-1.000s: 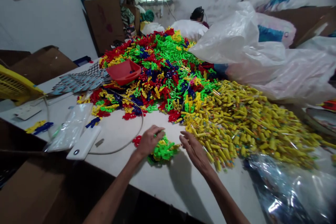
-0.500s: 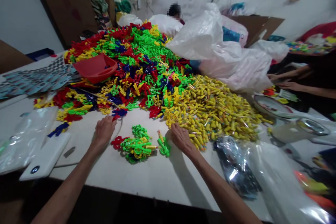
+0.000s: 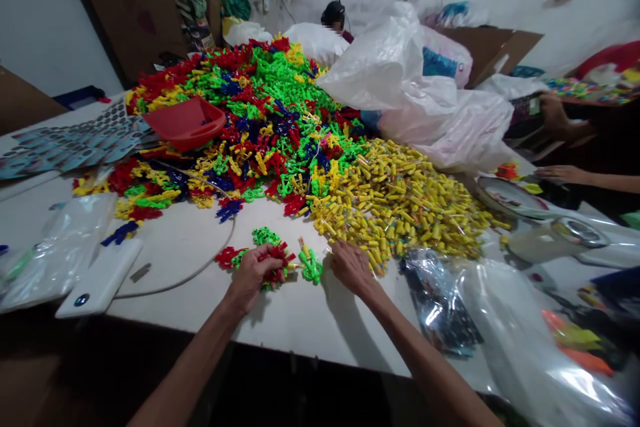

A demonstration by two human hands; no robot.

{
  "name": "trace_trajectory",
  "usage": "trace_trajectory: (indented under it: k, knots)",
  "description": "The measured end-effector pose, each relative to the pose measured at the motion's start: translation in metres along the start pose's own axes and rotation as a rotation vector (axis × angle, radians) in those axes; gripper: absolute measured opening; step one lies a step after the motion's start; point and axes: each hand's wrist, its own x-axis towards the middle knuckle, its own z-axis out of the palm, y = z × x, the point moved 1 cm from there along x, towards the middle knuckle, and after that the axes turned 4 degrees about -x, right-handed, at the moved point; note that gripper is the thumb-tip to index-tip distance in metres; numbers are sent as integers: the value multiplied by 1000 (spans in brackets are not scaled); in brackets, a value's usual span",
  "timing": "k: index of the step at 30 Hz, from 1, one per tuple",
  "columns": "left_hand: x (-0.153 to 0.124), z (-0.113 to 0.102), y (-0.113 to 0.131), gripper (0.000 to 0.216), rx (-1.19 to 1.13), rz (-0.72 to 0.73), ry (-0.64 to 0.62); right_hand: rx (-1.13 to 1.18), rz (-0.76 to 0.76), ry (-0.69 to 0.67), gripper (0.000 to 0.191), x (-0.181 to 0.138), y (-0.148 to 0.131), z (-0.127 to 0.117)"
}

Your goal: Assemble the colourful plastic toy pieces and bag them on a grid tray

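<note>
At the near edge of the white table [image 3: 310, 327], the left hand [image 3: 253, 273] has its fingers curled down over a small clump of red and green plastic toy pieces [image 3: 273, 260], gripping the red ones under the fingertips; the clump sprawls with its long axis running roughly nine to three o'clock, red bits trailing off toward nine. Just beside it at three o'clock, the right hand [image 3: 350, 267] lies palm down with the fingers bent and loosely spread, tips touching the near fringe of the heap of yellow tubes [image 3: 405, 203]; whether it pinches anything I cannot tell. Between the two hands sits a lone green piece [image 3: 311, 267], standing up toward twelve. Off at nine o'clock lie a white power bank [image 3: 100, 277] with its cable [image 3: 200, 267] and a clear plastic bag [image 3: 60, 247]. Further toward twelve rises the big multicoloured pile [image 3: 260, 113] with a red scoop [image 3: 185, 121] on it, and at one o'clock white sacks [image 3: 425, 100]. At three o'clock another person's hand [image 3: 563, 175] rests on the table.
</note>
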Motion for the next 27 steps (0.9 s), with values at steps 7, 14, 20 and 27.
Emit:
trace_trajectory:
  k: [7,14,20,27]
  knots:
    - [-1,7,-7,21,35,-12,-92,1245,39,-238,19,-11,-17,-31]
    - [-2,18,-9,34,29,32,-171,1650,-2,-405,61,-17,-30,-50]
    - [-5,21,-16,35,-9,6,-151,1701,205,44,33,-10,-38,-36]
    - [-9,23,-16,39,-77,31,-155,1918,191,-233,34,-15,-41,-21]
